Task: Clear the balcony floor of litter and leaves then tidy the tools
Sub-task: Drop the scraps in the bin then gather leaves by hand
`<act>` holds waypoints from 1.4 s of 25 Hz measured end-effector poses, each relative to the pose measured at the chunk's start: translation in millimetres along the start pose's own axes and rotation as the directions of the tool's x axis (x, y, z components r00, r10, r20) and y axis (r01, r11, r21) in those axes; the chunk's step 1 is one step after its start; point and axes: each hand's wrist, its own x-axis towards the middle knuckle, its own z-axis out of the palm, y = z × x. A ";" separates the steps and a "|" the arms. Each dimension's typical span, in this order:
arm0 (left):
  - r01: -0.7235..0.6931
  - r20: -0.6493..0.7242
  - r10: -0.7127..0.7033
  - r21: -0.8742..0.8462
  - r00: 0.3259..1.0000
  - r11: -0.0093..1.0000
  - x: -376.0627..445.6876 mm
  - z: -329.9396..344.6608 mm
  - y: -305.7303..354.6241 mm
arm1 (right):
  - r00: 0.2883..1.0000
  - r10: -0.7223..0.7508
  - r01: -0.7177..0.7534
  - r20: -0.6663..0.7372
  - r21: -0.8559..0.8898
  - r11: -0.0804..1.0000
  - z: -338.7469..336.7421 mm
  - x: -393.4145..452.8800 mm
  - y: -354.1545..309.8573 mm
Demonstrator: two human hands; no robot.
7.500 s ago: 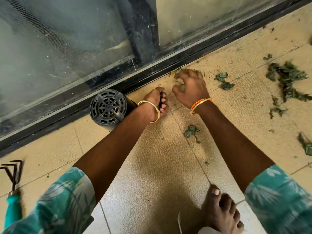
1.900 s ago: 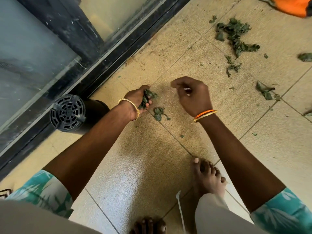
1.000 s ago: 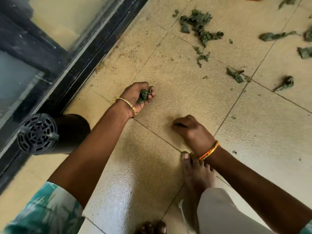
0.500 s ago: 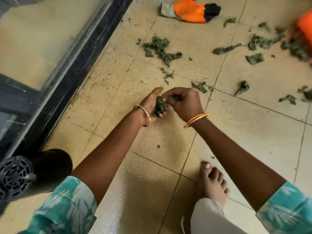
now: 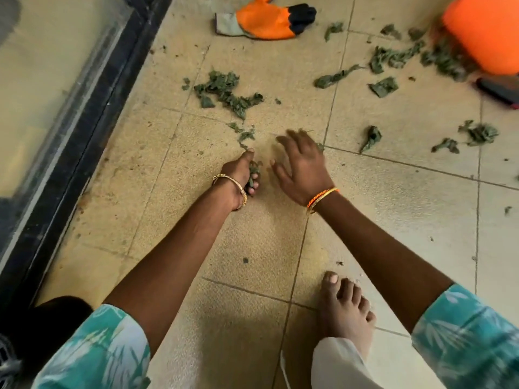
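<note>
My left hand (image 5: 238, 176) is closed around a wad of green leaves (image 5: 254, 171) just above the beige tiled floor (image 5: 157, 175). My right hand (image 5: 302, 161) hovers beside it, palm down, fingers spread and blurred, holding nothing. Beyond the hands lies a cluster of torn leaves (image 5: 224, 92). More leaves lie scattered to the right: a long strip (image 5: 334, 77), a crumpled leaf (image 5: 370, 137) and a pile (image 5: 443, 56) by an orange object.
An orange and black work glove (image 5: 266, 21) lies at the top. A blurred orange object (image 5: 483, 32) sits at the top right. The dark sliding-door track (image 5: 84, 127) runs along the left. A black round grilled object (image 5: 16, 346) is at bottom left. My bare foot (image 5: 344, 313) is below.
My right hand has left the left hand and opened, reaching forward toward the leaves. The left hand still holds its wad. The view has shifted farther along the floor.
</note>
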 end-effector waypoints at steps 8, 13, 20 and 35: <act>0.095 0.091 -0.091 -0.045 0.992 0.994 0.7 12.8 -10.7 | 0.973 -0.074 0.043 -0.220 -0.144 0.989 18.1 -43.5 65.1; 0.143 0.174 -0.132 -0.056 0.976 0.988 -11.8 26.0 -13.0 | 0.963 -0.048 0.014 -0.266 -0.129 0.992 6.3 -62.3 55.8; 0.089 0.279 -0.137 0.180 0.950 0.980 -19.5 40.8 -33.2 | 0.991 -0.076 0.077 -0.111 -0.001 0.997 -11.1 -78.0 -9.9; 0.058 0.341 -0.092 0.110 0.935 0.992 -12.9 49.4 -21.7 | 0.875 0.473 -0.455 -0.097 0.165 0.875 -60.6 -25.8 102.1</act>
